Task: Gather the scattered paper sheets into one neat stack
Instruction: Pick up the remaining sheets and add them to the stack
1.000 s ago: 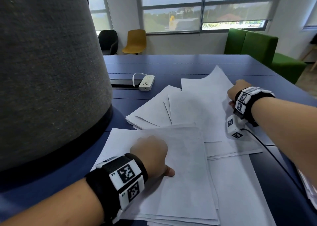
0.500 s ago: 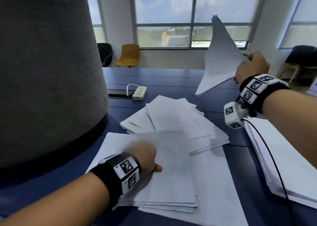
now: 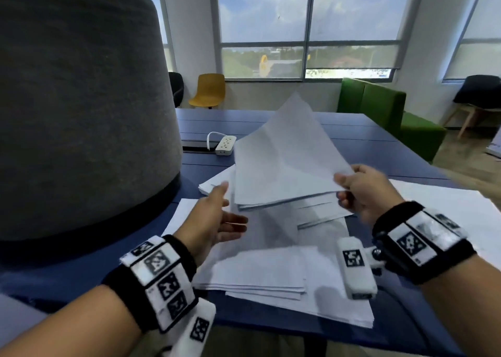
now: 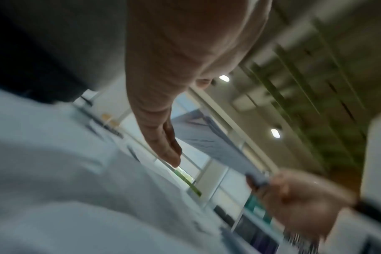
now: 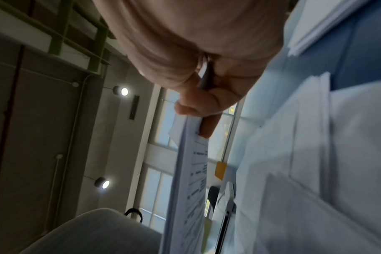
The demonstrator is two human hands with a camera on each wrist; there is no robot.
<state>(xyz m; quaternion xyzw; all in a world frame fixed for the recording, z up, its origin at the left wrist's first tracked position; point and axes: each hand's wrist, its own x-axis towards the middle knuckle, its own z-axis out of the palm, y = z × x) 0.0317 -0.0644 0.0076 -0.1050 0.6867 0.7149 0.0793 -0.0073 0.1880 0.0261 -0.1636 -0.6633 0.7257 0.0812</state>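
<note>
right hand [image 3: 364,191]: pinching a thin sheaf of flat white sheets [image 3: 284,166], tilted up
left hand [image 3: 214,221]: fingers spread, palm up, beside sheaf
table [image 3: 379,145]: smooth blue, loose paper piles [image 3: 271,270]

Hands: two, left hand [image 3: 214,218], right hand [image 3: 363,194]. 
Lifted paper bundle [image 3: 282,161]: one, sheet count unclear. 
Paper piles on worktop [image 3: 379,145]: several overlapping, exact count unclear; nearest pile [image 3: 260,270]. 
Power strip [image 3: 225,145]: one. 
Yellow chair [image 3: 208,90]: one. 
Grey lampshade [image 3: 81,112]: one. 
Wrist bands: two.
</note>
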